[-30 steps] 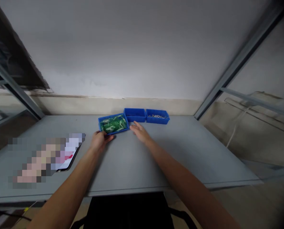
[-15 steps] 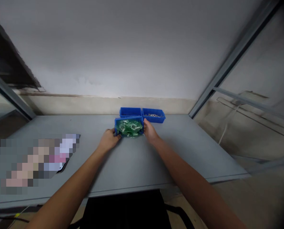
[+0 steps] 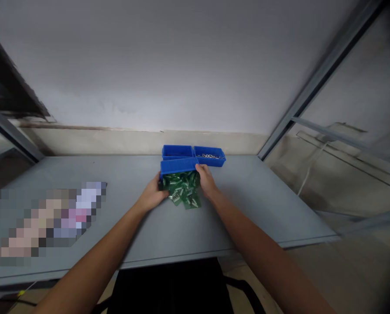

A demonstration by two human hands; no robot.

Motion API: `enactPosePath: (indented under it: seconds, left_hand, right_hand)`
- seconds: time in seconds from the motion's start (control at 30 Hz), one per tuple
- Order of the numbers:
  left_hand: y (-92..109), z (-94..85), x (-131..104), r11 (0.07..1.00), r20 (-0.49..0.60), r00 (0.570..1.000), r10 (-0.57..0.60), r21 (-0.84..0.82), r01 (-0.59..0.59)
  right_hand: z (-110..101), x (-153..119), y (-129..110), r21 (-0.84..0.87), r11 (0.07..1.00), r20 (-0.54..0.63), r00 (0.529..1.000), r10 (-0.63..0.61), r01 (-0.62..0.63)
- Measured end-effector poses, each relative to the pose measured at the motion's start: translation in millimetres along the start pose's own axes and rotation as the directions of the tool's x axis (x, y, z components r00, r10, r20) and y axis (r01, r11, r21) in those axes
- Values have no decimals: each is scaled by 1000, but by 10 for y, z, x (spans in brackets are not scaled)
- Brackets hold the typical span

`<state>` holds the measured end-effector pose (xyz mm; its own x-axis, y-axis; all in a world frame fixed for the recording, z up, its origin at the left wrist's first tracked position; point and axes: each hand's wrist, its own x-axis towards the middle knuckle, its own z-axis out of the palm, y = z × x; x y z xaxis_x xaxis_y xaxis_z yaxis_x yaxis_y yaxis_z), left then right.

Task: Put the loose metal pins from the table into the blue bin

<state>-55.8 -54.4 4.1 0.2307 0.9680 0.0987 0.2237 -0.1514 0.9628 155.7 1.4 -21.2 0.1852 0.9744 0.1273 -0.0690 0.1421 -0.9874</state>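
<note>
A blue plastic bin [image 3: 179,165] is tipped toward me between my two hands. My left hand [image 3: 153,192] grips its left side, and my right hand [image 3: 206,179] grips the right side with the thumb near the upper corner. Small green-tinted plastic bags [image 3: 183,189] with light-coloured pieces inside spill from the bin's mouth onto the grey table [image 3: 169,235]. The bin's inside is hidden by its raised wall and the bags.
Behind the tipped bin stand a blue bin [image 3: 177,151] and another blue bin [image 3: 210,157] holding small metal parts, both near the wall. A pixelated item [image 3: 83,209] lies at left on the table. A black chair [image 3: 169,288] is at the front edge.
Both hands have tipped the bin further toward me. Green bags that were mostly inside it have slid out onto the table. The view has shifted slightly.
</note>
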Motion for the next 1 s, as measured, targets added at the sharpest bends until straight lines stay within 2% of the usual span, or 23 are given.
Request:
enactPosePath:
  seconds: [0.07,0.2,0.33,0.47,0.57,0.7,0.8,0.87,0.93,1.0]
  left_hand:
    - [6,46,-13,997,0,999,45,-65,-45]
    - [-25,92,-58,984,-9,991,133,-116,-134]
    - [-59,58,-162,983,-19,984,177,-44,-178]
    - [19,10,-295,979,6,980,199,40,-199]
    - [98,-13,-311,962,-83,970,231,167,-215]
    - [128,-69,-181,907,-221,918,329,345,-242]
    - [108,-185,-68,844,-301,894,332,518,-139]
    - [102,-306,-20,801,-379,886,268,599,13]
    - [109,-455,11,747,-493,850,185,632,204]
    - [123,-620,34,682,-593,792,144,640,354]
  right_hand:
    - [13,-32,-16,11,1000,-47,999,13,-13]
    - [10,-97,-65,35,999,16,1000,-18,18]
    - [-32,-188,-139,32,998,71,996,-62,60]
    - [-120,-372,-267,-9,992,175,977,-120,124]
    - [-166,-487,-363,-23,981,244,953,-182,193]
    - [-103,-492,-436,3,972,233,946,-227,233]
    - [-18,-462,-475,-31,984,249,955,-164,176]
    - [-2,-458,-518,-120,981,302,947,-111,153]
    - [-36,-448,-572,-228,950,358,926,-122,213]
    - [-122,-402,-608,-321,887,370,906,-206,333]
